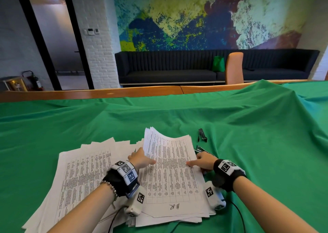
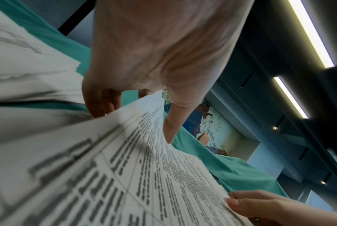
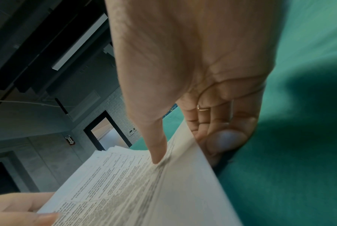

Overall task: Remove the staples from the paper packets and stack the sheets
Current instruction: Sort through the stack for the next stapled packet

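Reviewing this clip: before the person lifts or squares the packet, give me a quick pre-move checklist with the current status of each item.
1. Left hand grips the packet at its left edge, thumb on top, fingers under: ok.
2. Right hand grips the right edge the same way: ok.
3. Staple already out of this packet: cannot tell.
4. Loose stack to the left squared: not ok, sheets fanned.
5. Black tool on the green cloth lies apart from the paper: ok.

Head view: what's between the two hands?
Only the printed top sheet of the packet that the left hand and right hand hold by its edges; head view shows this.
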Demonstrator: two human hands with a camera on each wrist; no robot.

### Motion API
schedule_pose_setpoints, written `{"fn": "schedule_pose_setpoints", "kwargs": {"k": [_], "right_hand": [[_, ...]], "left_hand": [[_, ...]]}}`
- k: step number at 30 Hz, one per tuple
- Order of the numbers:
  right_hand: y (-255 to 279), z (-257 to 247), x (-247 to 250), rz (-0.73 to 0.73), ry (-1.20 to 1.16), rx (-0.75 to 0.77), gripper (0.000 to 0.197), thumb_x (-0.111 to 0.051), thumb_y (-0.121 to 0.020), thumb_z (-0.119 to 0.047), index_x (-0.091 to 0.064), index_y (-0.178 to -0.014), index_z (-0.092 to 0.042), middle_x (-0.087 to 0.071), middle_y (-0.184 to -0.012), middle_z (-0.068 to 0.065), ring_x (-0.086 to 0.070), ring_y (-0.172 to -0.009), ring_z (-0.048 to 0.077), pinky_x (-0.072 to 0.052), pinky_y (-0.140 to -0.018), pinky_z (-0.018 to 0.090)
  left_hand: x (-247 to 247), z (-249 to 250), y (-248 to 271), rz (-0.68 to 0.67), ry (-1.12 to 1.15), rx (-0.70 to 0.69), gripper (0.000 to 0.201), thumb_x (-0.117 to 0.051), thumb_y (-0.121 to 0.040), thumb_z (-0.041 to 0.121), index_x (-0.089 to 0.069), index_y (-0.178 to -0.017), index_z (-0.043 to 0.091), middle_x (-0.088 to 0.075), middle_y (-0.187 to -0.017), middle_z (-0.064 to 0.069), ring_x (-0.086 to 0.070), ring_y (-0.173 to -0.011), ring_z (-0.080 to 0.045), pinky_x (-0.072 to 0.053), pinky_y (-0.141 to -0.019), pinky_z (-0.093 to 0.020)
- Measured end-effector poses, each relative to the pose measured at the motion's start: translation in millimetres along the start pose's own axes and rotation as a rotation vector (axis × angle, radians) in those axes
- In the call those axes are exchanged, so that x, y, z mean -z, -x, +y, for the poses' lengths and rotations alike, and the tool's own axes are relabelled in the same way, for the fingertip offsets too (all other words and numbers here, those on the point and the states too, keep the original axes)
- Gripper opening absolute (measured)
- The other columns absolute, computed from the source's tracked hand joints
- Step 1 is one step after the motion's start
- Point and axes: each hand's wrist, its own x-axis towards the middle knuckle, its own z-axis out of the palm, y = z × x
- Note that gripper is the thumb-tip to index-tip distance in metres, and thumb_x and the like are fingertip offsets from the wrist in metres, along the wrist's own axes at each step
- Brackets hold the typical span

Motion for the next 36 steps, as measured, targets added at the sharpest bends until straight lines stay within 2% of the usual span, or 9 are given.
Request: {"fn": "schedule_pose_setpoints", "kwargs": {"k": [3,7,11,15,21,26,30,32,36], "right_hand": [[-1,1,0,0.003,0.014,-0.005,0.044,-0.072,-0.079,-0.052,-0.057,-0.095,-0.013,-0.065,-0.081,-0.002,-0.058,-0.056,0.011,-0.049,-0.053,0.022],[0,-1,0,-0.004,0.007,-0.007,0.050,-0.071,-0.080,-0.051,-0.060,-0.104,-0.009,-0.066,-0.084,0.000,-0.059,-0.058,0.013,-0.050,-0.053,0.021],[6,-5,0,0.005,0.001,-0.009,0.038,-0.070,-0.084,-0.045,-0.058,-0.098,-0.011,-0.062,-0.079,-0.001,-0.055,-0.051,0.009,-0.042,-0.042,0.016],[9,-7,1,-0.007,-0.011,-0.007,0.032,-0.069,-0.085,-0.044,-0.057,-0.091,-0.015,-0.062,-0.077,-0.002,-0.055,-0.051,0.008,-0.042,-0.041,0.016],[12,-10,2,-0.016,-0.009,-0.024,0.034,-0.068,-0.085,-0.046,-0.052,-0.083,-0.016,-0.060,-0.075,-0.001,-0.054,-0.050,0.009,-0.042,-0.042,0.017],[19,-14,4,0.035,-0.153,-0.056,0.048,-0.066,-0.086,-0.048,-0.042,-0.104,-0.011,-0.055,-0.073,0.000,-0.051,-0.048,0.011,-0.046,-0.043,0.022],[19,-7,6,0.044,-0.259,-0.093,0.093,-0.069,-0.086,-0.044,-0.010,-0.151,-0.013,-0.065,-0.079,0.005,-0.060,-0.054,0.015,-0.050,-0.049,0.025],[16,-1,7,0.043,-0.346,-0.104,0.106,-0.072,-0.084,-0.041,0.003,-0.154,-0.015,-0.067,-0.069,0.009,-0.062,-0.050,0.018,-0.055,-0.052,0.029],[15,0,9,0.041,-0.394,-0.117,0.112,-0.073,-0.082,-0.045,0.007,-0.154,-0.014,-0.067,-0.067,0.009,-0.062,-0.050,0.018,-0.057,-0.054,0.030]], "left_hand": [[15,29,54,0.016,-0.133,0.014,0.096,-0.071,-0.041,0.063,-0.047,-0.128,0.032,-0.053,-0.133,-0.001,-0.046,-0.121,-0.028,-0.038,-0.101,-0.047],[18,40,72,0.011,-0.178,0.051,0.090,-0.076,-0.054,0.056,-0.045,-0.134,0.030,-0.044,-0.140,-0.008,-0.033,-0.130,-0.032,-0.030,-0.106,-0.048],[15,31,57,0.025,-0.157,0.046,0.084,-0.074,-0.045,0.058,-0.054,-0.123,0.033,-0.051,-0.133,-0.004,-0.037,-0.123,-0.029,-0.034,-0.099,-0.046],[20,43,83,0.044,-0.154,0.004,0.062,-0.077,-0.066,0.039,-0.053,-0.123,0.031,-0.046,-0.126,-0.008,-0.033,-0.122,-0.028,-0.032,-0.101,-0.045],[23,46,90,0.051,-0.128,-0.068,0.055,-0.071,-0.069,0.042,-0.056,-0.120,0.033,-0.056,-0.124,0.002,-0.041,-0.122,-0.026,-0.030,-0.104,-0.045],[25,51,103,0.090,-0.141,-0.087,0.031,-0.061,-0.086,0.031,-0.056,-0.116,0.034,-0.058,-0.121,0.004,-0.035,-0.125,-0.028,-0.025,-0.104,-0.043],[29,52,109,0.013,0.096,-0.141,0.033,-0.064,-0.087,0.015,-0.061,-0.119,0.020,-0.065,-0.121,-0.001,-0.060,-0.106,-0.020,-0.046,-0.092,-0.033],[31,52,114,-0.020,0.149,-0.163,0.036,-0.062,-0.089,0.007,-0.059,-0.124,0.016,-0.065,-0.122,-0.003,-0.061,-0.102,-0.018,-0.049,-0.084,-0.028],[33,50,117,-0.069,0.196,-0.183,0.030,-0.048,-0.097,0.010,-0.060,-0.124,0.013,-0.066,-0.120,-0.006,-0.064,-0.105,-0.024,-0.052,-0.091,-0.037]]}}
